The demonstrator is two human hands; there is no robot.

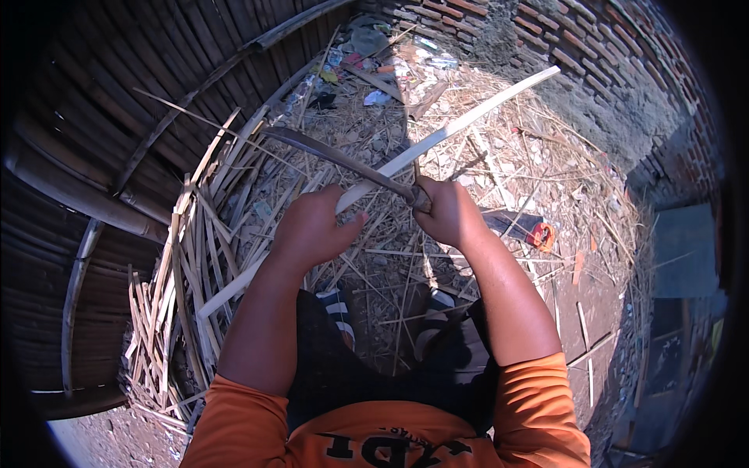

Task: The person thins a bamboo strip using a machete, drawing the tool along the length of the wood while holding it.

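My right hand (446, 210) is closed round the handle of a machete (337, 158). Its long dark blade slants up to the left and crosses a pale bamboo strip (473, 117), apparently touching it. My left hand (314, 226) grips that strip just below the crossing, with the thumb reaching out to the right. The strip runs from the upper right down past my left forearm to the lower left. Under my left palm, part of the strip is hidden.
Many split strips (168, 312) lie heaped on the left beside a slatted wall (94, 148). Shavings (538, 171) and litter (374, 98) cover the ground. A brick wall (593, 47) bounds the far right. My sandalled feet (340, 316) stand just below the blade.
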